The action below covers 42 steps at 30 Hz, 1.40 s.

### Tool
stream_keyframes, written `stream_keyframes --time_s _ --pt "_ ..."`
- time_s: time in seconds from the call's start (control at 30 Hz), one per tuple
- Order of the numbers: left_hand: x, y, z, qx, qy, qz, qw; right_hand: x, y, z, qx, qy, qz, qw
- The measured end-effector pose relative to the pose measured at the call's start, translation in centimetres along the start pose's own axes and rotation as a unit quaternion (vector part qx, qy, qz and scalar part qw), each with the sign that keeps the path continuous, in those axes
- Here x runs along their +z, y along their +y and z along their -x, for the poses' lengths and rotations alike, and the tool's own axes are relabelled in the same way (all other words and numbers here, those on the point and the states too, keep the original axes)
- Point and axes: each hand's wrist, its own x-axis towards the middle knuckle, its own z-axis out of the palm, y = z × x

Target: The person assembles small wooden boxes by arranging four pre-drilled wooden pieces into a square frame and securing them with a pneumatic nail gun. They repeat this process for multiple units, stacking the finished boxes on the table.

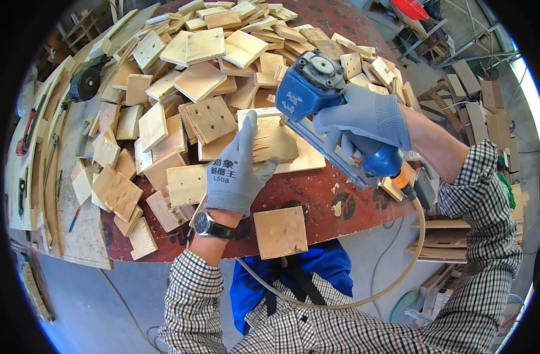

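A blue air nail gun (308, 88) is in my gloved right hand (364, 118), its fingers wrapped round the handle. The gun's nose is down at the far right corner of a small plywood block (275, 141); whether it touches cannot be made out. My gloved left hand (237, 168) grips that block, with fingers along its left side and thumb at its near edge. Under the block lies a wider pale plywood piece (310, 156), partly covered. A tan air hose (422, 236) runs from the gun's handle and loops down in front of me.
Loose plywood squares (205, 47) are heaped across the red-brown tabletop (240, 236). One separate square (280, 232) lies at the near edge. Long wood strips (55, 159), a black tape dispenser-like tool (86, 84) and hand tools lie at left. Stacked boards (447, 239) stand at right.
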Motion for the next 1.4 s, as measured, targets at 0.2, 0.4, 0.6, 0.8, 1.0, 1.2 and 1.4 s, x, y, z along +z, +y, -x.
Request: stream_keyframes --time_s 0.2,0.4,0.6,0.8,1.0,1.2,1.4 --pt "0.5 -0.4 0.2 0.010 0.019 0.013 1.000 0.4 -1.1 1.4 -0.027 -0.007 -0.008 1.000" --pt "0.5 -0.4 0.1 0.007 0.018 0.026 0.999 2.5 -1.6 2.2 -0.068 -0.039 -0.009 0.997" --pt "0.6 -0.7 0.1 0.024 0.033 0.023 0.999 2.4 -3.7 2.9 -0.021 -0.081 -0.015 0.996" --pt "0.8 -0.9 0.2 0.025 0.030 0.025 0.999 2.6 -1.9 0.9 -0.054 -0.062 0.018 0.997" --pt "0.7 -0.7 0.0 0.029 0.036 0.036 0.998 1.8 -2.3 1.0 -0.039 -0.081 0.015 0.996" --pt "0.3 -0.5 0.1 0.007 0.009 0.020 1.000 1.8 -3.4 1.4 -0.008 -0.087 0.036 0.996" --pt "0.0 0.0 -0.1 -0.019 -0.040 0.033 0.998 2.0 -2.9 1.4 -0.045 -0.081 0.002 0.996"
